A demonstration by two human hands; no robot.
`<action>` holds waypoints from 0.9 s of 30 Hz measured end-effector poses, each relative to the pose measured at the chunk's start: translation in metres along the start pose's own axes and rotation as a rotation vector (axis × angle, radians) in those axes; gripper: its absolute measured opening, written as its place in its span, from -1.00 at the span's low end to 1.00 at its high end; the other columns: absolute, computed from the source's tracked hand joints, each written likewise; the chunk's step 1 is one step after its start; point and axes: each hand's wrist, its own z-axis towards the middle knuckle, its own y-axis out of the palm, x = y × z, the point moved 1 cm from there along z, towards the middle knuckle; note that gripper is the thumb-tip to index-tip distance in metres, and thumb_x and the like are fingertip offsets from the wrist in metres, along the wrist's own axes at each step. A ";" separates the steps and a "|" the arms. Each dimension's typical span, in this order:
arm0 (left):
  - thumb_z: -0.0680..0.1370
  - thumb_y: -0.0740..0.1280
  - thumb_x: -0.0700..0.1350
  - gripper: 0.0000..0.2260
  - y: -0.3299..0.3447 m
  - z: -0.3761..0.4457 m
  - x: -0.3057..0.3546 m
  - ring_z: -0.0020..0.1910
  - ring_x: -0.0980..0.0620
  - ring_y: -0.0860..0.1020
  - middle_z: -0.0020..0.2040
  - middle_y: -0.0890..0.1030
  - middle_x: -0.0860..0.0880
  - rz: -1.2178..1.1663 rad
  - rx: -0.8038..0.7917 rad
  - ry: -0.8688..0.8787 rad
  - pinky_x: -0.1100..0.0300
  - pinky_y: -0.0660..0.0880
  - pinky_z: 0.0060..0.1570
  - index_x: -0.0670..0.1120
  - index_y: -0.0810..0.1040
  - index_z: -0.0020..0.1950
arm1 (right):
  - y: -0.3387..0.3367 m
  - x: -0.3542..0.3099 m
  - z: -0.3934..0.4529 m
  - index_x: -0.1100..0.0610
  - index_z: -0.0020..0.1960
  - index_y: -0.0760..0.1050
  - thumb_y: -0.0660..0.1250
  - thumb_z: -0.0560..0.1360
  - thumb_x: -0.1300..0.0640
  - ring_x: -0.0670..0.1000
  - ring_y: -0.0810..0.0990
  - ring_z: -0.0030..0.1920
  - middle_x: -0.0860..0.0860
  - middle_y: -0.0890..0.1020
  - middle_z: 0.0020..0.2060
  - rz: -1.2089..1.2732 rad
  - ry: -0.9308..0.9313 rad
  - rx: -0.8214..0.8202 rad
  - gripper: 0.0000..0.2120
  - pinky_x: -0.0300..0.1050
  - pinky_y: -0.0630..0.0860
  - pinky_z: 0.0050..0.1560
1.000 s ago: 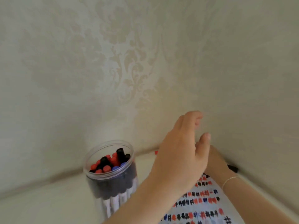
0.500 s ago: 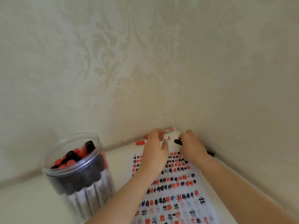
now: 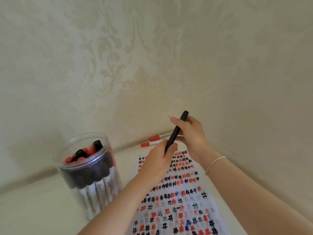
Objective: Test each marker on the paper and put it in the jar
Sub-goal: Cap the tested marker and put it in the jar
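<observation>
A black marker (image 3: 176, 131) is held up in the air above the far end of the paper (image 3: 177, 197). My left hand (image 3: 159, 160) grips its lower end and my right hand (image 3: 191, 134) grips its upper part, cap end pointing up. The paper is covered with rows of red, black and blue hash marks. A clear plastic jar (image 3: 88, 173) stands to the left, holding several red-capped and black-capped markers upright. Two red-capped markers (image 3: 156, 140) lie on the table by the wall, behind my hands.
The cream table meets patterned wallpaper in a corner just behind the paper. A thin bracelet (image 3: 215, 162) is on my right wrist. The jar stands close to the paper's left edge.
Both hands were down at the markers by the wall. Now they have lifted a black marker off the table and hold it between them, above the paper.
</observation>
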 end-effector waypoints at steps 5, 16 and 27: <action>0.65 0.13 -0.06 -0.82 -0.013 -0.028 0.019 -0.27 0.18 0.50 -0.20 0.54 0.01 0.048 -0.054 0.105 0.47 0.30 -0.46 -0.03 0.51 0.00 | 0.002 0.002 -0.036 0.10 -0.41 0.40 0.49 0.37 0.25 -0.12 0.35 -0.57 -0.03 0.40 -0.56 -0.212 0.214 -0.328 -0.69 -0.31 0.30 -0.55; 0.58 0.16 0.19 -0.68 -0.043 -0.070 0.007 -0.43 0.13 0.29 -0.37 0.36 0.09 0.219 -0.400 0.020 0.29 0.30 -0.35 -0.07 0.38 -0.12 | -0.016 -0.026 -0.071 0.20 -0.26 0.37 0.39 0.44 0.32 -0.07 0.24 -0.57 0.04 0.35 -0.45 0.036 0.101 -0.168 -0.79 -0.26 0.18 -0.60; 0.55 0.29 0.14 -0.66 -0.021 -0.084 -0.032 -0.31 0.18 0.39 -0.22 0.41 0.08 0.582 -0.445 -0.155 0.29 0.28 -0.39 -0.06 0.33 0.13 | -0.025 0.046 -0.136 0.21 -0.28 0.44 0.49 0.38 0.28 0.02 0.49 -0.48 0.09 0.55 -0.43 -0.077 0.279 -0.207 -0.79 -0.18 0.50 -0.43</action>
